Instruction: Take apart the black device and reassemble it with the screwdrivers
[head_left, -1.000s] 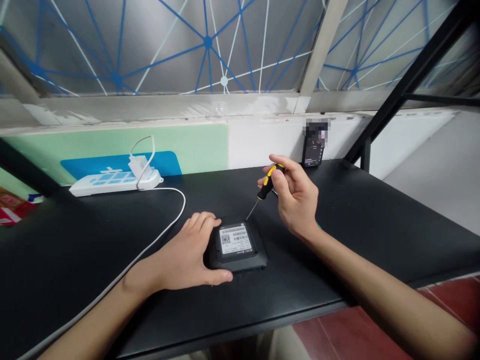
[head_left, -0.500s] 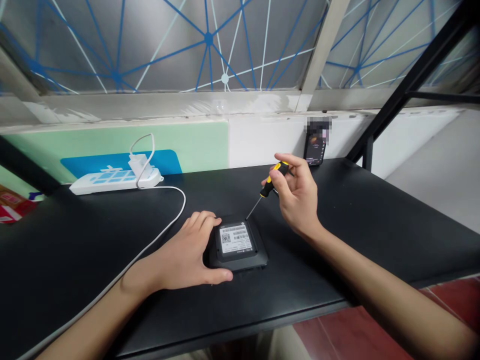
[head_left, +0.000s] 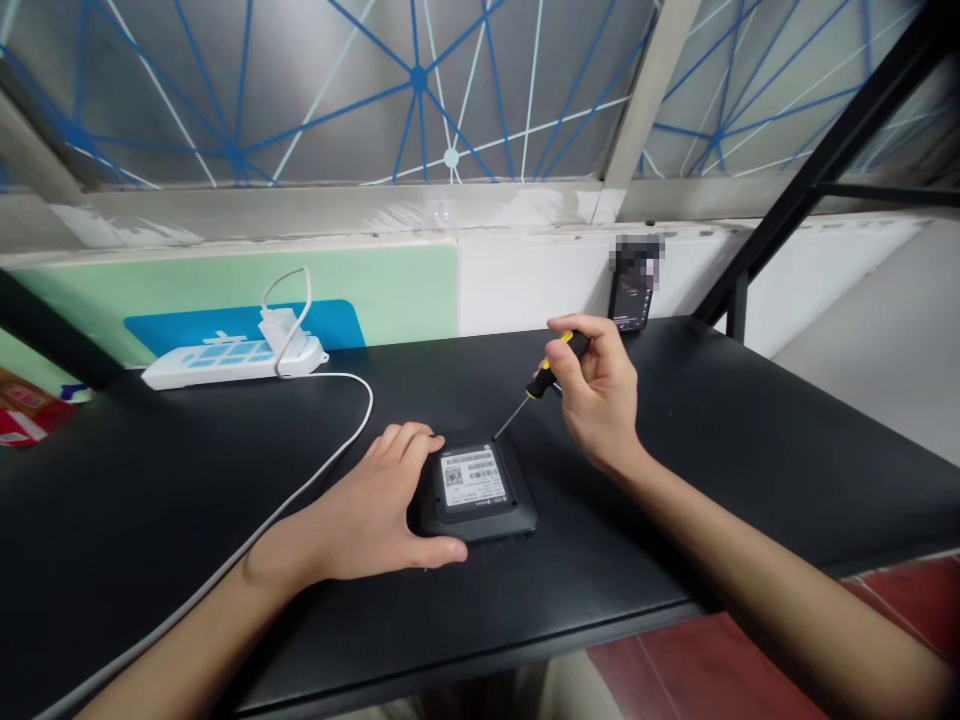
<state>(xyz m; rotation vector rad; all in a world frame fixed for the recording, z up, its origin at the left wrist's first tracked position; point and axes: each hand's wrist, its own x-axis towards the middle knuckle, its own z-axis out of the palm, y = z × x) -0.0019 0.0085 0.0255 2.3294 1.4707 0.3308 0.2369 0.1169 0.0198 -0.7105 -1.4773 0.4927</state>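
Note:
A flat black square device (head_left: 487, 522) with a white barcode label (head_left: 474, 476) facing up lies on the black table. My left hand (head_left: 382, 500) grips its left side, fingers at the far edge and thumb along the near edge. In my right hand (head_left: 600, 385) is a black and yellow screwdriver (head_left: 546, 375), held tilted between thumb and fingers. Its tip meets the device near the far right corner of the label panel. Whether a screw sits under the tip is too small to tell.
A white power strip (head_left: 232, 360) with a plugged-in charger (head_left: 281, 330) stands at the back left. Its white cable (head_left: 330, 462) runs forward past my left forearm. A phone (head_left: 630, 300) leans on the wall at the back right. A red package (head_left: 30, 410) is at the far left.
The screwdriver handle has turned a little in my right hand and leans slightly lower to the right. Its tip stays at the same corner. My left hand has barely moved.

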